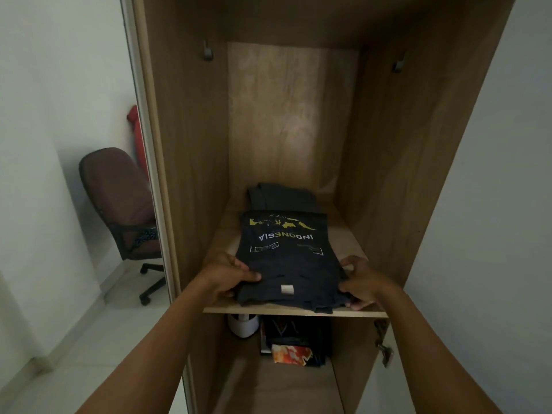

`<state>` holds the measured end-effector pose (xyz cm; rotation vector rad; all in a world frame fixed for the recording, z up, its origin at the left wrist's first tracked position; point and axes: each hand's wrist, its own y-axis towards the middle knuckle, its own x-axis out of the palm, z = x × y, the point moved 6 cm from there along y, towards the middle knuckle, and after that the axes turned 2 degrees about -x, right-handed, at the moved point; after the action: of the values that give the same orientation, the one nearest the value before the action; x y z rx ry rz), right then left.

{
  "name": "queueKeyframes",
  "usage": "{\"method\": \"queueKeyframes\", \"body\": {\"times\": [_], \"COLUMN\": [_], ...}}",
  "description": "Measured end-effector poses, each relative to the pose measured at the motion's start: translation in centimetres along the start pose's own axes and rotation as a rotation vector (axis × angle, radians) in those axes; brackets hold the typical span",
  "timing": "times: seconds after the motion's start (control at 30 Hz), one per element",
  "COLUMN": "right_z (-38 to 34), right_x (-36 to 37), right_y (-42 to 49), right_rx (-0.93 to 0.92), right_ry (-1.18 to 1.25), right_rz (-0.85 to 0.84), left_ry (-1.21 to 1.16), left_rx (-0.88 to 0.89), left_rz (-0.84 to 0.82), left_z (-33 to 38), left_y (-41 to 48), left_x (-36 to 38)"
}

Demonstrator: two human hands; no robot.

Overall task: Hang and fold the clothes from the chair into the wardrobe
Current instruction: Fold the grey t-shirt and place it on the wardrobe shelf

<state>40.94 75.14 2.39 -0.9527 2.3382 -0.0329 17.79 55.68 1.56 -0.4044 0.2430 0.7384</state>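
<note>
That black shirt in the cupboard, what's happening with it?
A person is putting clothes away. A folded dark T-shirt lies on the wardrobe shelf, near its front edge. The left hand grips the shirt's left side and the right hand pinches its right side. The shirt's far end reaches another folded dark garment further back. The brown chair stands off to the left.

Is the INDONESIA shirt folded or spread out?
Folded: the shirt lies as a compact rectangle on the shelf, stacked layers visible at its front edge.
</note>
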Motion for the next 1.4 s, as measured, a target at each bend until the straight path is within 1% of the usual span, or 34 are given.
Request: {"method": "queueKeyframes", "body": {"times": [0.03,0.07,0.13,0.2,0.27,0.33,0.37,0.47,0.57,0.6,0.67,0.7,0.77,0.87,0.97,1.07,1.13,1.2,1.3,1.4], "right_z": [0.7,0.9,0.5,0.0,0.1,0.8,1.3,2.2,2.5,2.5,1.8,1.2,-0.2,-1.9,-3.0,-4.3,-4.5,-4.5,-4.6,-6.1], "right_x": [0.3,0.4,0.0,-0.3,-0.4,-0.3,-0.3,-0.2,0.0,-0.1,-0.7,-0.9,-0.9,-0.5,-0.5,-0.8,-0.8,-0.5,-0.4,-1.8], "right_y": [0.3,0.3,0.9,1.0,0.9,0.9,1.0,1.3,1.6,1.8,2.7,3.5,4.9,7.1,9.6,12.4,14.8,16.5,18.7,20.0], "right_rx": [0.022,0.016,-0.091,-0.176,-0.186,-0.169,-0.17,-0.182,-0.174,-0.158,-0.132,-0.129,-0.143,-0.176,-0.173,-0.193,-0.174,-0.149,-0.166,-0.296], "right_ry": [-0.07,-0.103,-0.185,-0.21,-0.142,-0.224,-0.251,-0.127,-0.25,-0.232,-0.122,-0.077,-0.048,-0.033,0.045,0.11,0.161,0.207,0.195,0.207], "right_rz": [0.003,0.049,0.152,0.184,0.174,0.142,0.125,0.118,0.079,0.09,0.137,0.165,0.192,0.22,0.225,0.194,0.173,0.147,0.149,0.272], "left_ry": [0.021,0.007,0.025,0.078,0.161,0.3,0.333,0.343,0.457,0.468,0.403,0.335,0.198,0.082,-0.043,-0.149,-0.198,-0.235,-0.231,-0.289], "left_rx": [0.008,0.022,0.077,0.135,0.158,0.166,0.175,0.215,0.214,0.217,0.217,0.19,0.14,0.075,0.049,0.005,-0.006,0.005,0.064,0.154], "left_rz": [0.03,0.073,0.178,0.224,0.239,0.208,0.195,0.202,0.237,0.254,0.264,0.253,0.236,0.249,0.244,0.199,0.184,0.17,0.145,0.145], "left_z": [-0.3,-0.5,-0.3,0.0,0.0,-0.4,-0.6,-0.9,-0.5,0.1,1.2,1.5,2.2,2.9,3.6,4.3,4.7,5.2,6.1,7.0], "left_y": [0.2,0.3,0.6,0.9,1.1,1.3,1.4,1.5,1.4,1.3,1.6,2.0,3.0,5.2,8.4,11.3,13.1,14.4,15.7,16.8], "left_x": [0.0,-0.1,-0.6,-1.0,-1.2,-1.0,-0.8,-0.6,-0.5,-0.6,-0.7,-0.6,-0.5,-0.6,-0.8,-0.4,0.0,0.4,0.8,0.6]}}
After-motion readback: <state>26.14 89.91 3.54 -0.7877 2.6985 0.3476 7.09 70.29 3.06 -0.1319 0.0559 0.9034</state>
